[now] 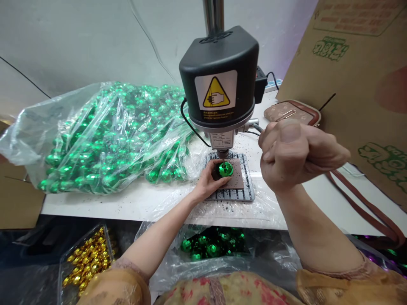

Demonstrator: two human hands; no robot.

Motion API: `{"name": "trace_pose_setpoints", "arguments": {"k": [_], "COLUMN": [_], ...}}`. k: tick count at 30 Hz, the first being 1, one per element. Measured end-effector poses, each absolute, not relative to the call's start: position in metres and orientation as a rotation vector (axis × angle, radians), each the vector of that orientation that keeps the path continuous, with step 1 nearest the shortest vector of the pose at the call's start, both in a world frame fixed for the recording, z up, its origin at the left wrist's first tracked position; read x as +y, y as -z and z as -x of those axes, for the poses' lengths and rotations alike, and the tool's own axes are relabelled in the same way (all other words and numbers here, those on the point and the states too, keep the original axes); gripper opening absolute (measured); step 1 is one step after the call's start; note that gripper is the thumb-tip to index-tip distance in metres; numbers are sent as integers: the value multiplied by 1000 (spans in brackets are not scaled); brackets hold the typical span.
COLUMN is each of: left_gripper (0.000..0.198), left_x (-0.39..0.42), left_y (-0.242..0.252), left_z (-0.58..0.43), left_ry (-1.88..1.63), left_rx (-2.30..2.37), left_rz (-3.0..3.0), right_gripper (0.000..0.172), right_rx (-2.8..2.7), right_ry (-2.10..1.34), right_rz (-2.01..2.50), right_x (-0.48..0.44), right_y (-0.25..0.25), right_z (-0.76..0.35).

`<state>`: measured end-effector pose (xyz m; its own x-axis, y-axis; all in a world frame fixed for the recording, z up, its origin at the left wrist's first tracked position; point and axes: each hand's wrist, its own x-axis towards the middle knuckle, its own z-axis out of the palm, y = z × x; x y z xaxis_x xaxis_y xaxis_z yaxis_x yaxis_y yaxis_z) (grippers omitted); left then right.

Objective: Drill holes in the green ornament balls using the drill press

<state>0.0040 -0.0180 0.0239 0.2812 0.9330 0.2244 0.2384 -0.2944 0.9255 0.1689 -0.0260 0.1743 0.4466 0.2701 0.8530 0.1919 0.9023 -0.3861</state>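
Between the thumb and fingers of my left hand (210, 180) is a shiny green faceted bead (226, 169) with a dark hole in its top. It rests on a brown square pad (238, 180) on the slotted metal base plate (249, 186), just under the chuck (223, 153) of a small black drill press (219, 76). My right hand (294, 150) is raised to the right of the press in a closed fist. A metal lever (253, 123) runs from the press into this fist; its grip end is hidden by the fingers.
A clear plastic bag (104, 140) full of green beads lies at left. Green beads (213, 248) sit in plastic below the table edge, and gold beads (89, 258) fill a clear tub at lower left. At right are a brown purse (291, 112) and a large cardboard box (359, 84).
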Motion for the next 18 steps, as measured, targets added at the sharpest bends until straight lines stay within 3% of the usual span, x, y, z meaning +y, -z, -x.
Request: {"name": "trace_pose_setpoints", "arguments": {"k": [18], "left_gripper": [56], "left_x": [-17], "left_y": [-17], "left_z": [-3], "left_ry": [-1057], "left_rx": [1072], "left_rz": [-1706], "right_gripper": [52], "right_rx": [-1232], "right_ry": [133], "right_rz": [182], "right_x": [-13], "right_y": [-154], "right_z": [-177]}}
